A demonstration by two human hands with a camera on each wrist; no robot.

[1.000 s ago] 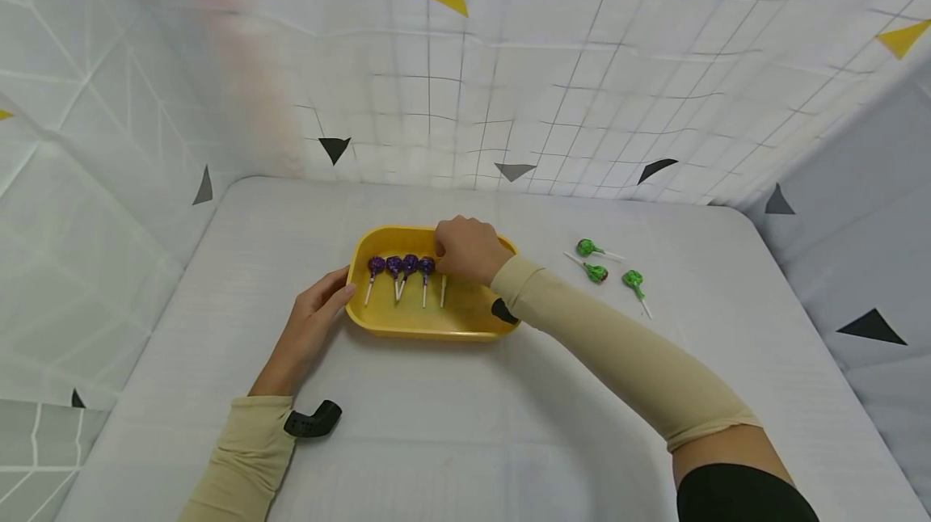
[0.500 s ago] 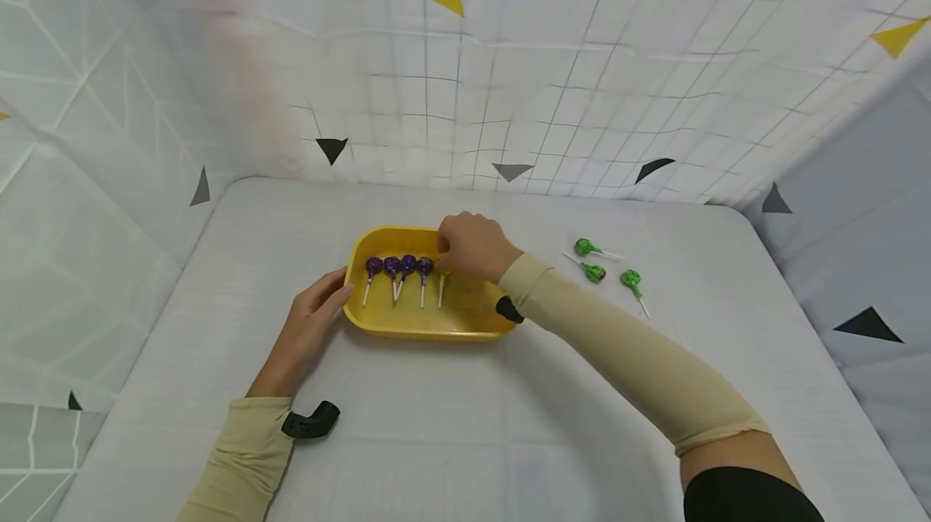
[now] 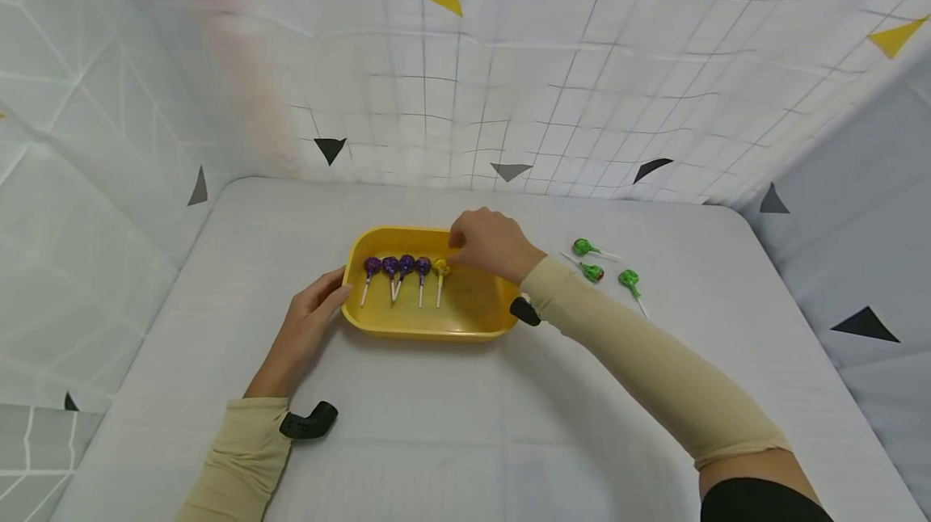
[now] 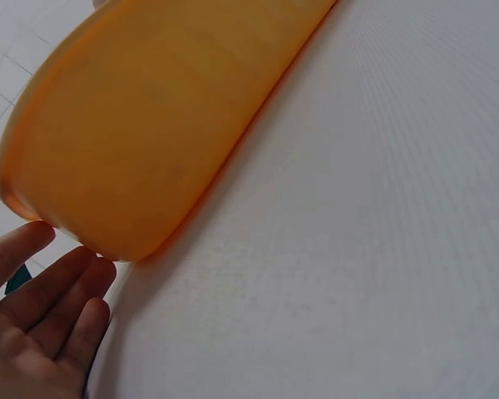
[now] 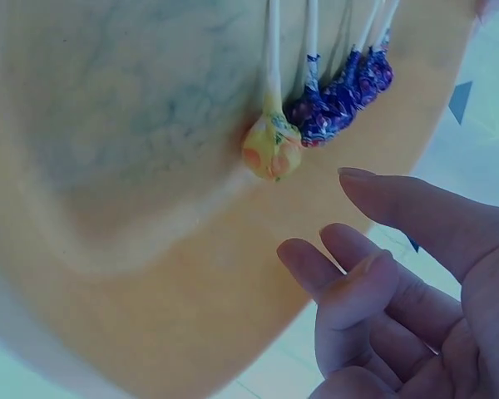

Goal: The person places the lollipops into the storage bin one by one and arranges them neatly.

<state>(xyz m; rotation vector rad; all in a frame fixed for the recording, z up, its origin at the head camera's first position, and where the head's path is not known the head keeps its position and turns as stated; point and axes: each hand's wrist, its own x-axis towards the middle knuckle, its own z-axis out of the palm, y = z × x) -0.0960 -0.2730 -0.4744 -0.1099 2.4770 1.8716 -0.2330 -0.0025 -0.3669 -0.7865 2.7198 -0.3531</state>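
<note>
My right hand (image 3: 494,246) hangs over the far right part of the yellow tray (image 3: 436,334), its thumb apart from its loosely bent fingers, with a gap between the tips. From the right wrist, the yellow lollipop (image 3: 440,267) shows just beyond that gap, apart from thumb and fingers, lying in the tray on its own. My left hand (image 3: 311,316) is at the tray's left end, fingers extended and their tips touching the outside of the wall; I cannot tell whether the thumb presses over the rim. Inside the tray, to the left of the yellow lollipop, four purple lollipops (image 3: 406,264) make a row with it, all heads toward the far side and sticks pointing back at me. The two middle purple ones lean close, their sticks nearly meeting at the ends, while the leftmost lies a little off by itself. To the right of the tray, three green lollipops (image 3: 629,279) lie on the white-covered table (image 3: 407,441), sticks pointing different ways. I wear tan sleeves (image 3: 236,453) on both forearms, with a black device (image 3: 309,421) at the left wrist. Beyond the table rises a white sheet (image 3: 349,53) with grid lines and black, grey and yellow triangles.
</note>
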